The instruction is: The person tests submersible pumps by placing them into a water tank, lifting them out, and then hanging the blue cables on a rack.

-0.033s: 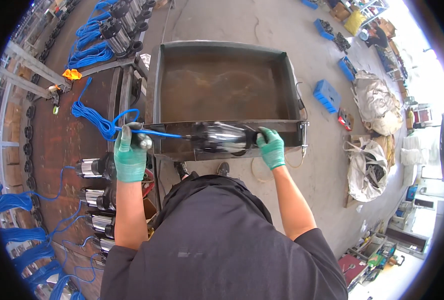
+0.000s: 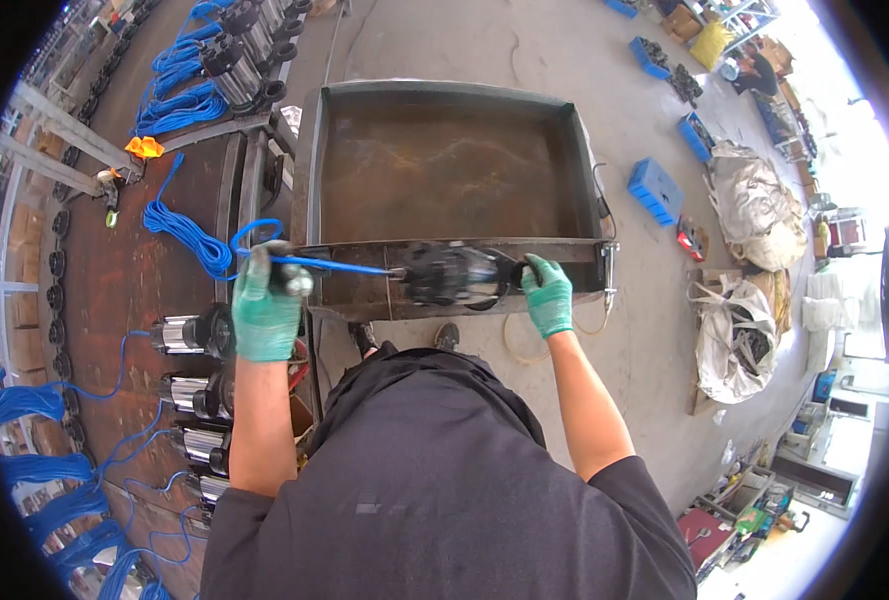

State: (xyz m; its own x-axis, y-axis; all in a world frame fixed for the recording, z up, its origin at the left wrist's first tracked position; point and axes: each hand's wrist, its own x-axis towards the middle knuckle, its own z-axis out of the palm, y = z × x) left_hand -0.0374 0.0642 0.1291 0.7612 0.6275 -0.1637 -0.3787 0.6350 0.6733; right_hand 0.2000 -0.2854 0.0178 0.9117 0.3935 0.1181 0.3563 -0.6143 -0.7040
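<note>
A submersible pump (image 2: 457, 275) with a dark, shiny body lies on its side, smeared by motion, over the front ledge of a metal tank (image 2: 316, 165). My right hand (image 2: 549, 300), in a green glove, is closed round the black fitting at the pump's right end. From its left end a blue cable (image 2: 350, 266) runs taut to my gloved left hand (image 2: 268, 315), whose fingers are closed on it. A dark piece with a pale, rounded end shows beside that hand; I cannot make out what it is. The cable continues to a blue coil (image 2: 197, 240) on the bench.
Brownish water (image 2: 445, 170) fills the tank. Several similar pumps (image 2: 193, 333) line the brown bench (image 2: 95, 260) at left, with more pumps (image 2: 233, 75) and coils beyond. A blue crate (image 2: 655, 190) and white sacks (image 2: 735, 340) stand on the floor at right.
The pump has turned about its length, showing a darker side, and shifted slightly right. My left hand has moved a little right with the cable; my right hand stays on the end fitting.
</note>
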